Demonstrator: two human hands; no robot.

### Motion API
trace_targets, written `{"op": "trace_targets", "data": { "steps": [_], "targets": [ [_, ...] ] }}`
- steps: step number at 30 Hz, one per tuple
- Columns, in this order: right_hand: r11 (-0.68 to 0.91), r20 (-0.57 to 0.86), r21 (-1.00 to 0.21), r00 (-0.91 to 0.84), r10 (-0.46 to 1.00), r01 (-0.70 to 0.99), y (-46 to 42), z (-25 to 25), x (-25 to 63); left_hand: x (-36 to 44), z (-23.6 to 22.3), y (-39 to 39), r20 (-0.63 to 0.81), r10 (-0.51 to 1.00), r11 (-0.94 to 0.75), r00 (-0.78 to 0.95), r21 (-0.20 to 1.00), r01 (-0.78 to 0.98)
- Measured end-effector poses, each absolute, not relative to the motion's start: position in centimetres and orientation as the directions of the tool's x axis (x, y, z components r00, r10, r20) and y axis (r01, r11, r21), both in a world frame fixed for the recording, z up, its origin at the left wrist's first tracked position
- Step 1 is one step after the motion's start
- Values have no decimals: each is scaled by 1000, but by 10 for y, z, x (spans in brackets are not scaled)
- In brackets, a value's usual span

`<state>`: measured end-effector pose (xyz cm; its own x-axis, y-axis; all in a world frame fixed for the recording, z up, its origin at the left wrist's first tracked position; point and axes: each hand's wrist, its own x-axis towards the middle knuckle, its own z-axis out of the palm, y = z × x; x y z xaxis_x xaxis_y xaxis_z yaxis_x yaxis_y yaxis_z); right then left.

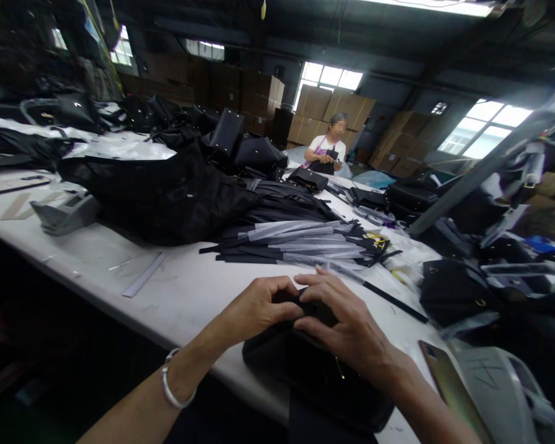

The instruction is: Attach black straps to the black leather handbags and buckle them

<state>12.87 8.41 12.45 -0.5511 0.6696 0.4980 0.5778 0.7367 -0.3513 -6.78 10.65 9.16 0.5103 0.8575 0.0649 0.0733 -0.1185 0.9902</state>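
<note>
A black handbag (324, 376) stands at the near edge of the white table, a small gold-coloured zip pull or metal piece showing on its side. My left hand (268, 302), with a silver bangle on the wrist, has thumb and fingers curled at the bag's upper rim. From the other side my right hand (345, 314) bends over the same rim, thumb facing the left one. Both hands are closed on the bag's top; the exact spot between the fingertips is partly hidden. Just beyond them lies a bundle of black strips (300, 253), some wrapped in clear plastic.
A big black cloth or bag heap (166, 191) and a grey tape dispenser (67, 213) lie to the left. At right are a phone (448, 382), a grey device (494, 388) and a slanted metal post (472, 176). A co-worker (326, 151) is across the table.
</note>
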Motion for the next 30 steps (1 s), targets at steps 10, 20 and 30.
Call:
{"op": "trace_targets", "data": {
  "steps": [10,20,30],
  "targets": [
    [697,464,-424,-523,715,578,93,117,133,-90,71,104,-13,853,119,523,978,-169],
    [723,445,-322,-576,686,612,89,116,121,-69,75,93,34,930,67,366,963,-259],
    [682,533,-507,-429,729,527,90,128,120,-64,85,97,102,903,89,418,907,-413]
  ]
}}
